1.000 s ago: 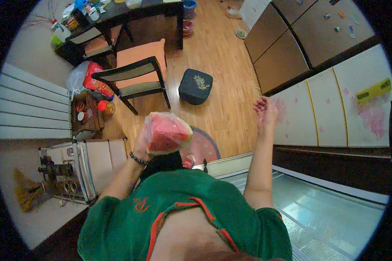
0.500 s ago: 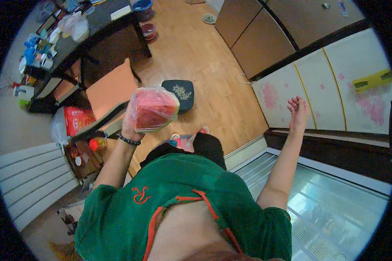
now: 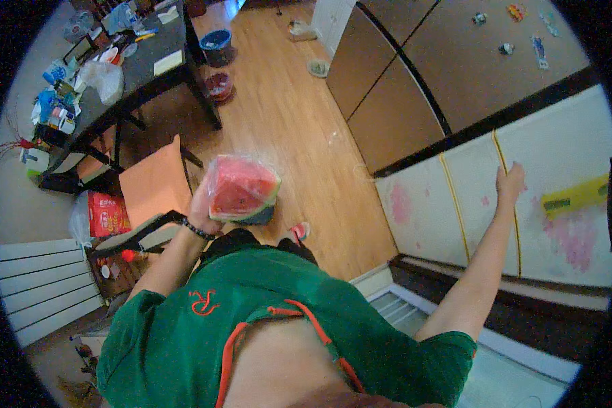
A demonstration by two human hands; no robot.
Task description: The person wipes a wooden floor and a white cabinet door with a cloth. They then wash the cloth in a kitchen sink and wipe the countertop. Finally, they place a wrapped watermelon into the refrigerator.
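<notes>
A wedge of red watermelon [image 3: 241,185] with a green rind, wrapped in clear plastic film, rests in my left hand [image 3: 201,207]. My left fingers are closed around its left side and partly hidden by it; dark beads circle the wrist. My right arm reaches out to the right. My right hand [image 3: 512,182] appears in front of the white panels [image 3: 483,197] with gold strips and pink patches, thumb and fingers apart, holding nothing that I can see. Whether it touches the panels, I cannot tell.
Left stands a cluttered dark table [image 3: 139,75] beside an orange-seated chair [image 3: 158,183]. Blue [image 3: 215,42] and red [image 3: 219,87] bins stand past it on the wooden floor [image 3: 279,102]. Brown doors [image 3: 387,102] with magnets rise at right; a dark stool [image 3: 258,216] shows under the watermelon.
The view has shifted forward, bringing more of the brown doors into sight. My right hand has reached farther right and forward across the white panels. My left hand still holds the watermelon.
</notes>
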